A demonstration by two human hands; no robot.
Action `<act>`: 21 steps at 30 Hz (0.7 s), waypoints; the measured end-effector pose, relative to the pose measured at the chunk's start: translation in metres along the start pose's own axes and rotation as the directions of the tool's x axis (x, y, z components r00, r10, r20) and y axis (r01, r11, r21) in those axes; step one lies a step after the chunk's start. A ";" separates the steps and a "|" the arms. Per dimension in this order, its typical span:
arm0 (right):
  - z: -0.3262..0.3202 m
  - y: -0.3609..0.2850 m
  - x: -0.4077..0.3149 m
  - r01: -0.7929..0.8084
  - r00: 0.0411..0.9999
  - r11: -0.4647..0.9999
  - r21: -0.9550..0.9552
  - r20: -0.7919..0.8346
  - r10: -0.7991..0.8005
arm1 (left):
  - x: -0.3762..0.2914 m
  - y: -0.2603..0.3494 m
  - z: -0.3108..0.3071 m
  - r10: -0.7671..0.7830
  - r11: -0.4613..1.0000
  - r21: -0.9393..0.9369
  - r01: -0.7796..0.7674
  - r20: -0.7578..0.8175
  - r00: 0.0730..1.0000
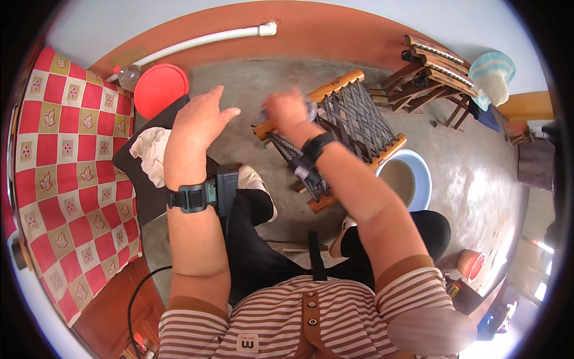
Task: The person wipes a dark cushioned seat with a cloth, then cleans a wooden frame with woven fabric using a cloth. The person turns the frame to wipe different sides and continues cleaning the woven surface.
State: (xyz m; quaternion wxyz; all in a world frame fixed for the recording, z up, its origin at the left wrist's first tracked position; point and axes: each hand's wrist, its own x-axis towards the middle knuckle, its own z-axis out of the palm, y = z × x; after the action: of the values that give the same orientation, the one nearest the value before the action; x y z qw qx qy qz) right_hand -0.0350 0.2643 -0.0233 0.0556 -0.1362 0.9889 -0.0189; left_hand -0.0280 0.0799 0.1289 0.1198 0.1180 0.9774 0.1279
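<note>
My left hand (197, 114) is raised over the floor with thumb and fingers apart, holding nothing. A crumpled off-white cloth (150, 152) lies beside that wrist on a dark flat surface (130, 184). My right hand (287, 110), motion-blurred, is closed around a small grey thing (310, 107), too blurred to name. It is over the near-left end of a folding stool's wooden rail (336, 85). The stool's seat of patterned black-and-grey webbing (354, 116) stretches between its rails; my right forearm hides part of it.
A pale blue basin (423, 179) of murky water stands right of the stool. Several folded wooden stools (435, 67) and a teal-and-white hat (493, 67) are at back right. A red round basin or lid (161, 89), a plastic bottle (129, 77) and a checked tablecloth (67, 148) are leftward.
</note>
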 end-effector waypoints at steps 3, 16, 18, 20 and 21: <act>0.004 -0.052 -0.015 0.085 0.991 0.959 0.269 -0.126 -0.053 | 0.002 0.005 0.002 0.012 1.000 0.011 -0.012 0.004 1.000; -0.032 0.164 -0.003 -0.396 0.889 0.915 -0.074 -0.280 0.362 | -0.002 0.004 0.006 0.073 0.994 -0.085 -0.071 0.012 0.997; -0.027 0.183 -0.001 -0.475 0.847 0.879 -0.045 -0.295 0.443 | -0.002 0.006 0.004 0.078 0.995 -0.061 -0.077 0.015 0.997; -0.022 0.181 0.004 -0.556 0.809 0.831 -0.030 -0.250 0.532 | 0.000 0.010 0.003 0.075 0.997 -0.031 -0.074 0.038 0.996; -0.022 0.174 0.009 -0.490 0.862 0.871 -0.028 -0.166 0.479 | 0.002 0.013 0.002 0.062 0.998 -0.008 -0.061 0.066 0.996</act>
State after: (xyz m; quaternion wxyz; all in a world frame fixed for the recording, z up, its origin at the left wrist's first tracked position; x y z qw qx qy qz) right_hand -0.0923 0.4300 -0.0118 -0.0228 0.1166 0.9927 0.0193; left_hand -0.0266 0.0928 0.1301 0.1486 0.1520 0.9684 0.1306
